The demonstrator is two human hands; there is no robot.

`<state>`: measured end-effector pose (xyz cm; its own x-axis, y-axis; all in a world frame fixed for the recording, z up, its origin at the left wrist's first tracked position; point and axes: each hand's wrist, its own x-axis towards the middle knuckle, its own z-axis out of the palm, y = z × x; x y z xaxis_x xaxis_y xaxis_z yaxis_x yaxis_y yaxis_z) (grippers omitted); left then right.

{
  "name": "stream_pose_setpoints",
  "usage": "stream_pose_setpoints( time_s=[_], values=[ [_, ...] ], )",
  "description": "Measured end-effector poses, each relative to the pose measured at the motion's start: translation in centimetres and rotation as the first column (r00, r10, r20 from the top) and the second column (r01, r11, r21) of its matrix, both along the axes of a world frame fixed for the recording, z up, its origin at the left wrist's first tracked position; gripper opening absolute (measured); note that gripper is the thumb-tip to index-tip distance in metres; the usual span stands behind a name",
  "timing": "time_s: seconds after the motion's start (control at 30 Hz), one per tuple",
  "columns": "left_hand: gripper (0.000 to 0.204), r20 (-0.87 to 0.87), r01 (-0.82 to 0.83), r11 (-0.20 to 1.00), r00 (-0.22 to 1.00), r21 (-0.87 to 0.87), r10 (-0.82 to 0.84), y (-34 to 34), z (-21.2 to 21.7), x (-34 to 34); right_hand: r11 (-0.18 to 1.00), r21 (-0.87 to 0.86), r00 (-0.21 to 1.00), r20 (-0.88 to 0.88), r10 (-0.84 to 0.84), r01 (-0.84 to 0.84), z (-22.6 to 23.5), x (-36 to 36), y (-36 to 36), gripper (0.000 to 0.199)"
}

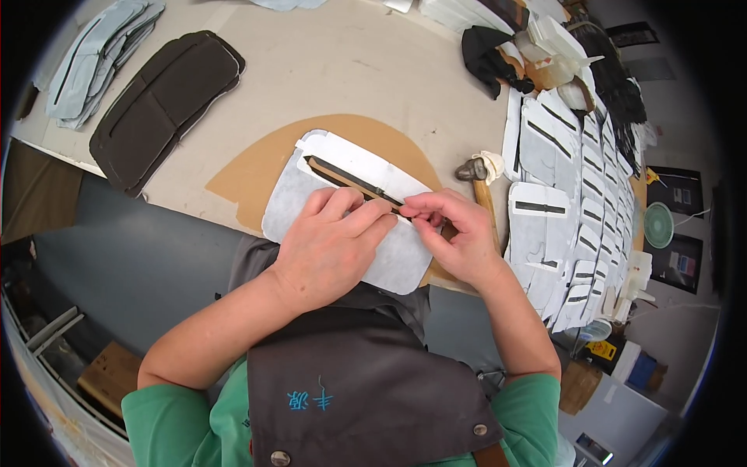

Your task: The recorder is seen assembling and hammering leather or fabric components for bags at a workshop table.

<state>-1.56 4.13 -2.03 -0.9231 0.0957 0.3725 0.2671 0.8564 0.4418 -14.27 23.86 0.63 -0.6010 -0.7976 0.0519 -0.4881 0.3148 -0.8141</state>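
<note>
A grey-white fabric panel point(294, 180) with rounded corners lies at the table's near edge. A long slot crosses its white upper band, showing a black strip point(342, 177) with a tan line along it. My left hand point(331, 241) is closed on the panel, its bent fingers pressing along the slot's lower edge; its thumb is hidden beneath. Beside it, my right hand point(455, 233) pinches the strip's right end between thumb and forefinger. Both hands' fingertips nearly meet there. Under the panel sits a tan board point(253, 175) with a curved edge.
A hammer point(484, 187) lies right of the board. Beyond it, overlapping rows of slotted white panels point(548, 140) cover the table's right side. Far left are a dark brown panel stack point(167, 109) and a pale panel stack point(97, 58). A black cloth point(489, 58) sits at the back right.
</note>
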Motion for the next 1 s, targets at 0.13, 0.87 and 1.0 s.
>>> stream_pose_setpoints(
  time_s=[0.13, 0.87, 1.0],
  values=[
    [0.032, -0.035, -0.007, 1.000, 0.999, -0.023, 0.006, 0.0, 0.0, 0.1, 1.000, 0.009, 0.999, -0.046, 0.019, -0.019, 0.5, 0.1, -0.7, 0.035],
    [0.052, 0.021, -0.005, 1.000, 1.000, 0.017, 0.005, 0.3, 0.0, 0.0, 0.996, 0.038, 0.982, 0.169, -0.085, 0.080, 0.0, 0.0, 1.2, 0.043],
    [0.053, 0.048, 0.001, 1.000, 0.999, -0.011, -0.001, 0.3, 0.0, 0.1, 0.995, 0.087, 0.993, 0.097, -0.063, 0.055, 0.9, 0.2, 0.3, 0.043]
  ],
)
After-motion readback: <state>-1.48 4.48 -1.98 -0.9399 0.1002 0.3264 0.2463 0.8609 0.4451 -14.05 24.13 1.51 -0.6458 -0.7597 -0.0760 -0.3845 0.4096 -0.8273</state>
